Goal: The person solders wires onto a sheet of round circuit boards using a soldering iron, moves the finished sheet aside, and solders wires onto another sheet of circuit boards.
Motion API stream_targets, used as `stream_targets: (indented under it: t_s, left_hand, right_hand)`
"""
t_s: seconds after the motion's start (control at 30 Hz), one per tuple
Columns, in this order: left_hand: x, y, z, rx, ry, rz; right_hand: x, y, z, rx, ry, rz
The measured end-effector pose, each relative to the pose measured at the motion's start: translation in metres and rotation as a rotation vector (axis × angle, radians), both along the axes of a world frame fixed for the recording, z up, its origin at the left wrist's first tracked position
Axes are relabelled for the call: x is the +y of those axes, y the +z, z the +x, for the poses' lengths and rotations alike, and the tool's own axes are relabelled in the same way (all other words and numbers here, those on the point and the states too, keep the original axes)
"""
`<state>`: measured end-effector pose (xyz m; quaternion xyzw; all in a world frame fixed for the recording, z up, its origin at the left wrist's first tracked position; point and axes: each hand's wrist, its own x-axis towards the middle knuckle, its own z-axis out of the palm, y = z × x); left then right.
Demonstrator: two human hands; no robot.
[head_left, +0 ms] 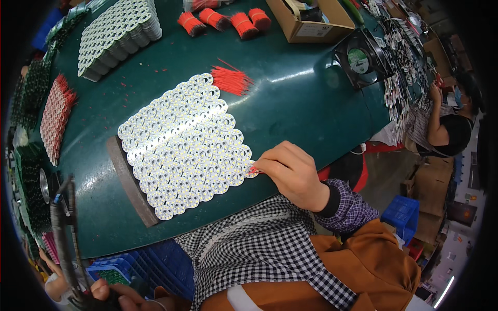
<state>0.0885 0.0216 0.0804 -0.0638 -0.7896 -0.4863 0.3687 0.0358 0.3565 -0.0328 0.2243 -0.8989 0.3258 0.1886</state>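
Note:
At the near right corner of a panel of round white LED boards (187,140), my right hand (293,173) is closed in a pinch. A short red wire (253,170) shows at its fingertips, over the last board. My left hand (122,299), partly cut off by the lower edge, has its fingers curled round a dark, long-necked tool (61,233). This tool rises beside the table's left edge, and its exact kind is unclear. A loose bunch of red wires (231,80) lies against the panel's far right corner. Along the panel's left side rests a dark bar (129,181).
A stack of LED panels (119,39) stands far left, with a red-wired panel (56,122) nearer. Banded red wire bundles (244,25), a cardboard box (316,31) and a black fan (361,58) line the back. Another person (448,122) sits at right.

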Motion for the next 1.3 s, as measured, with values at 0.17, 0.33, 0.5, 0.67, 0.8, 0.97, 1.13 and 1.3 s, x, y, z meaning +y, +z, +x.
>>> stream_targets:
  t_s: [0.17, 0.33, 0.5, 0.67, 0.8, 0.97, 1.13, 1.3]
  left_hand:
    - [0.038, -0.043, 0.013, -0.556, -0.016, 0.488]
    - [0.087, -0.045, -0.031, -0.871, -0.307, 0.671]
    - [0.105, -0.053, -0.043, -0.849, -0.437, 0.605]
    - [0.101, -0.061, -0.038, -0.893, -0.333, 0.695]
    - [0.093, -0.061, -0.030, -0.874, -0.262, 0.694]
    - [0.086, -0.062, -0.015, -0.858, -0.252, 0.653]
    - [0.065, -0.083, 0.013, -0.847, -0.221, 0.384]
    - [0.057, -0.089, 0.030, -0.880, -0.181, 0.278]
  right_hand:
    - [-0.010, 0.017, -0.003, 0.247, 0.081, -0.059]
    - [-0.019, 0.036, -0.008, 0.337, 0.219, -0.010]
    - [-0.025, 0.042, -0.001, 0.302, 0.288, 0.034]
    - [-0.023, 0.039, -0.006, 0.371, 0.264, -0.051]
    - [-0.015, 0.031, -0.004, 0.257, 0.215, -0.030]
    - [-0.011, 0.019, -0.008, 0.183, 0.137, -0.060]
    - [-0.007, 0.005, -0.013, 0.082, 0.043, -0.016]
    - [-0.007, 0.005, -0.014, 0.021, 0.033, 0.018]
